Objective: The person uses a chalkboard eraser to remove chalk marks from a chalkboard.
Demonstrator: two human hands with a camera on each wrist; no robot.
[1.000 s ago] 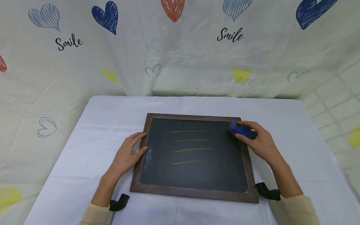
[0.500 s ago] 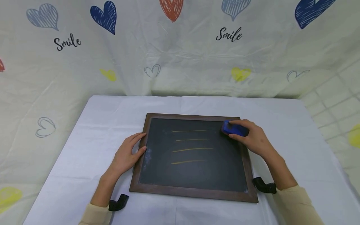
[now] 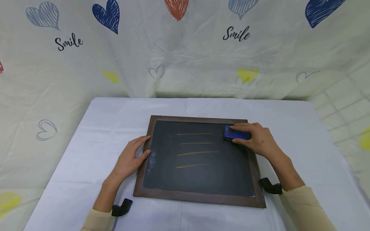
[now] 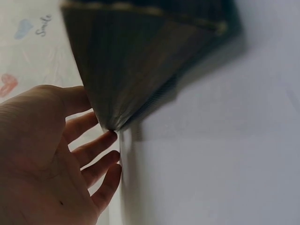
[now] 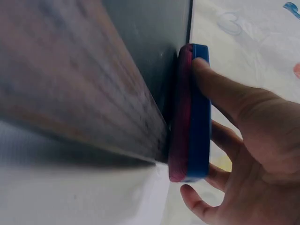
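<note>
A blackboard [image 3: 199,179] in a brown wooden frame lies on a table, with several yellow chalk lines [image 3: 198,153] across its middle. My right hand [image 3: 261,139] grips a blue board eraser [image 3: 237,134] between thumb and fingers at the board's upper right corner. In the right wrist view the eraser [image 5: 200,117] shows a dark pink felt side turned to the board, its end over the frame [image 5: 108,70]. At the board's left edge my left hand [image 3: 131,158] rests its thumb and fingertips on the frame; the left wrist view shows those fingers [image 4: 101,166] spread and relaxed.
A white cloth covers the table [image 3: 115,112]. Behind it hangs a pale curtain [image 3: 196,48] printed with hearts and "Smile". Black curved pieces [image 3: 122,208] sit at both wrists, beside the beige sleeves [image 3: 99,219].
My right hand has moved left with the eraser, from the board's right edge further over the black surface. The left hand has stayed in place. The chalk lines look the same.
</note>
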